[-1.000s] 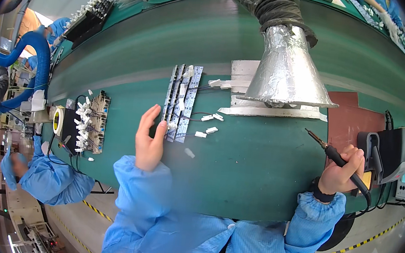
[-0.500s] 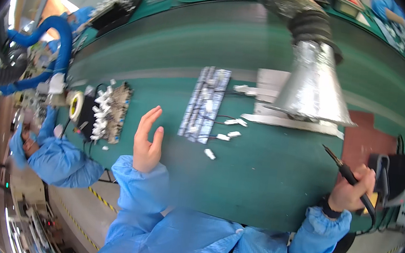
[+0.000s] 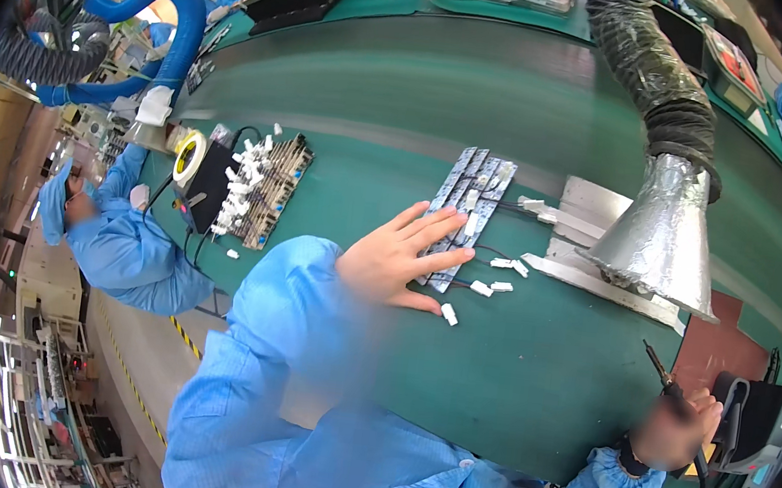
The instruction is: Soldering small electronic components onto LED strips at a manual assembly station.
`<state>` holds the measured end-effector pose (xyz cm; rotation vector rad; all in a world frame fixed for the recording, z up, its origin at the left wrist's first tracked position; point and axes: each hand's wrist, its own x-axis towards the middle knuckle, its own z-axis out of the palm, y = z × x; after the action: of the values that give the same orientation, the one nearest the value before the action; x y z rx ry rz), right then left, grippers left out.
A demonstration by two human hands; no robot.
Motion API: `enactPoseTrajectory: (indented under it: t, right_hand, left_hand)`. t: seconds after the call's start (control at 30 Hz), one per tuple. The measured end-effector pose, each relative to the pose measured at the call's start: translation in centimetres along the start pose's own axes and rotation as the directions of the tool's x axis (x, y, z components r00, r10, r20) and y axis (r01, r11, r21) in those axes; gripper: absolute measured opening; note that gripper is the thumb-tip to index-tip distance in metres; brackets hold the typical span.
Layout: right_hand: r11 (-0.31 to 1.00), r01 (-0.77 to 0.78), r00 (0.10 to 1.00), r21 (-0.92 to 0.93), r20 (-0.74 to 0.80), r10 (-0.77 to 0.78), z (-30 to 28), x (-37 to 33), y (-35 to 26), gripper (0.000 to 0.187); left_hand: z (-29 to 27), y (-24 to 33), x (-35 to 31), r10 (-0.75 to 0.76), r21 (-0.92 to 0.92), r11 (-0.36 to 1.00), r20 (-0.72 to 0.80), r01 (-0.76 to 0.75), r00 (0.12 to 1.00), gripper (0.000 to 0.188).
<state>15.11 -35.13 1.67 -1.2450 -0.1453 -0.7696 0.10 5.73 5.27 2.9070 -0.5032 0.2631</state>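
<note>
My left hand (image 3: 401, 257) is open, its fingers spread over the near left part of a panel of narrow circuit boards (image 3: 493, 180). Whether the fingertips press on the boards I cannot tell. Dark wires run from the panel's right side to small white connectors (image 3: 481, 289). A loose white connector (image 3: 449, 314) lies beside my left thumb. At the right, my right hand (image 3: 675, 433), partly blurred, is closed around a soldering iron (image 3: 664, 372). The iron's tip points up and left, apart from the boards.
A foil-covered fume hood (image 3: 664, 232) hangs over a pale metal bar (image 3: 598, 285). Right of it are a reddish-brown mat (image 3: 710, 336) and a soldering station (image 3: 761, 421). More boards with white connectors (image 3: 266, 196) lie at the left. A co-worker in blue (image 3: 131, 243) sits beyond them.
My left hand has moved right and come down over the circuit boards. The view has shifted and turned. My right hand still holds the soldering iron near the right edge.
</note>
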Motion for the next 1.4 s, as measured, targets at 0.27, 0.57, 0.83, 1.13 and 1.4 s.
enactPoseTrajectory:
  t: [0.27, 0.57, 0.83, 1.13, 1.4]
  right_hand:
    - [1.0, -0.022, 0.998, -0.011, 0.06, 0.022, -0.6, 0.0, -0.4, 0.038]
    - [0.995, -0.093, 0.994, -0.019, 0.051, 0.094, -0.7, -0.1, 0.4, 0.039]
    - [0.999, -0.036, 0.997, -0.023, -0.074, 0.034, 0.0, 0.4, -0.6, 0.042]
    - [0.995, -0.103, 0.994, 0.018, -0.037, 0.104, 0.1, -0.1, -0.7, 0.041]
    - [0.992, -0.094, 0.994, 0.082, -0.05, 0.099, -0.5, -0.1, 0.0, 0.034]
  left_hand:
    - [2.4, -5.7, 10.5, 0.092, 0.033, 0.995, -0.041, -0.09, 0.995, 0.075]
    - [3.5, -14.5, 19.6, -0.117, 0.151, 0.977, -0.202, 0.149, 0.972, 0.06]
    - [-2.6, -2.2, 5.2, -0.311, 0.085, 0.926, -0.383, 0.368, 0.87, 0.055]
    - [-2.1, -0.7, -15.8, -0.594, -0.038, 0.369, -0.778, 0.928, 0.204, 0.099]
    - [-4.0, -8.0, -16.4, -0.685, -0.192, 0.214, -0.728, 0.958, 0.007, 0.116]
